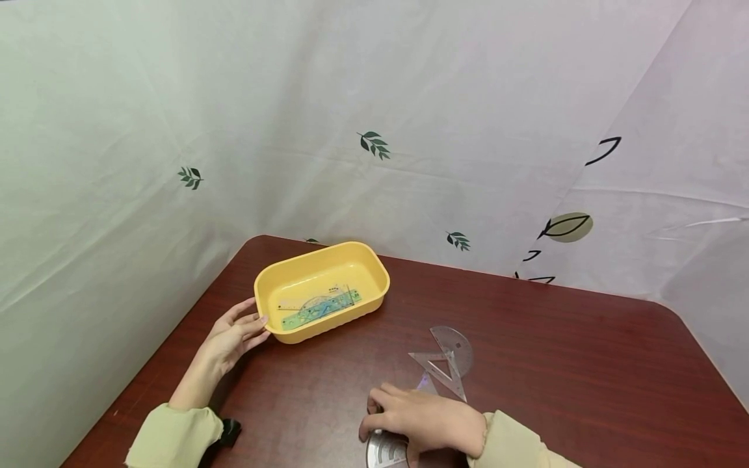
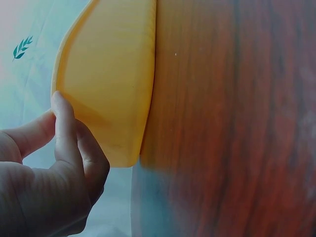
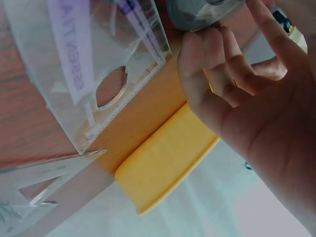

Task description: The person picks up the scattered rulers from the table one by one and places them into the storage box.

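Note:
My left hand (image 1: 231, 338) pinches the left end of a yellow plastic bin (image 1: 318, 333), its fingers at the rim (image 2: 55, 74) in the left wrist view. Inside the bin lie several flat clear and blue-green rulers (image 1: 322, 309). Near the table's front, my right hand (image 1: 421, 419) grips a grey, see-through protractor (image 1: 386, 450) with curved bands, its fingers curled over the edge. In the right wrist view those fingertips meet the protractor's rounded edge (image 3: 202, 17). Just beyond this hand is a clear set square with purple print (image 3: 74, 54), partly hidden in the head view.
A clear triangle (image 1: 439, 370) overlaps a clear half-round protractor (image 1: 462, 348) on the dark red wooden table (image 1: 556, 364), right of the bin. White cloth (image 1: 468, 97) with leaf prints hangs behind and to the left of the table.

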`<control>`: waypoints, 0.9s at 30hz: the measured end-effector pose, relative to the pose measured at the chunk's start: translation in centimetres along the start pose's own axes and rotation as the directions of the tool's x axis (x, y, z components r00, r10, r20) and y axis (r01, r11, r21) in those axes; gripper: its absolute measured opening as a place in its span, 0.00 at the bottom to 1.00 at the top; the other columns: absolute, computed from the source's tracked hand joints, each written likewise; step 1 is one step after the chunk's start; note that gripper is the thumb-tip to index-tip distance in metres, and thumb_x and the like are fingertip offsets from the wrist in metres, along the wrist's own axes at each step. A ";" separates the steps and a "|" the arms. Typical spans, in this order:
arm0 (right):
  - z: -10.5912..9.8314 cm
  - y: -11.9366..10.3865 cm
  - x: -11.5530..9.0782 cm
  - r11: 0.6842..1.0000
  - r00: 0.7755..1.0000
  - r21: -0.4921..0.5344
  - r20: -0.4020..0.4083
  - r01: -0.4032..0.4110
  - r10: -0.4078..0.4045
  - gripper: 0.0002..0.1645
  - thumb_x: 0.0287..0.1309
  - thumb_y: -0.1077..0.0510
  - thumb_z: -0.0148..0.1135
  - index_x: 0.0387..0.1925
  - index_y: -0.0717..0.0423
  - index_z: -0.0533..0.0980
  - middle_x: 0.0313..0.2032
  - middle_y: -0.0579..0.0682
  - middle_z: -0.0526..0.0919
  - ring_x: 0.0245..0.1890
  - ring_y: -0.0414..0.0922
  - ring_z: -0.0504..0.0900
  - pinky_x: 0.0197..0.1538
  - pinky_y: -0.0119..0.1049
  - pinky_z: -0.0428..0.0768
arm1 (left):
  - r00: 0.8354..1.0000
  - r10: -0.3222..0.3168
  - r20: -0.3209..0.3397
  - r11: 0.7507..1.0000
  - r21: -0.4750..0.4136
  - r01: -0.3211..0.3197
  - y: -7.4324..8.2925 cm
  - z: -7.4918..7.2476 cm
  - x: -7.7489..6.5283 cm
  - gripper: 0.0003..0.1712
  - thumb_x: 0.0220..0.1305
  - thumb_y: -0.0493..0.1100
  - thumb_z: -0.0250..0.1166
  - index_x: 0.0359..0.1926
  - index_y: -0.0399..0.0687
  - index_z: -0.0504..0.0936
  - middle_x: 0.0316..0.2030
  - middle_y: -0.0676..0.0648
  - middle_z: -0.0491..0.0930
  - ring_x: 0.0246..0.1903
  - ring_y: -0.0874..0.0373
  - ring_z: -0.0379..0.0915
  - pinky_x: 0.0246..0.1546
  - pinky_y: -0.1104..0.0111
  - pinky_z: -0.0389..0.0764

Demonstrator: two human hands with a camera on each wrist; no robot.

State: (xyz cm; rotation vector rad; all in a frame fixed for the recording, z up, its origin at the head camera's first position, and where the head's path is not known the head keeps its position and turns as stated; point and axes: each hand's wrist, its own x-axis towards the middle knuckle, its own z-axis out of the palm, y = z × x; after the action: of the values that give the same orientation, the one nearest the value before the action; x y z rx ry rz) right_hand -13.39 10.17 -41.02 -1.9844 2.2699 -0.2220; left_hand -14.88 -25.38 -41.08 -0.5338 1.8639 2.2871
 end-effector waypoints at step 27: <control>0.2 -0.7 -0.3 0.919 0.934 -0.169 -0.054 -0.356 0.352 0.40 0.11 0.40 0.81 0.35 0.46 0.73 0.30 0.38 0.72 0.34 0.35 0.70 0.32 0.21 0.70 | 1.000 0.000 0.006 1.000 0.000 0.000 -0.1 -0.1 0.1 0.47 0.65 0.33 0.61 0.75 0.43 0.40 0.38 0.55 0.74 0.33 0.67 0.79 0.39 0.75 0.85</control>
State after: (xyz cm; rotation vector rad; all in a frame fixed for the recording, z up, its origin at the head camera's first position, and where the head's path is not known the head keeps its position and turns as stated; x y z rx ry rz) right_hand -12.68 10.33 -41.07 -1.5998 2.6930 -0.0068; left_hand -14.98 -25.46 -41.21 -0.5256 1.8616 2.2861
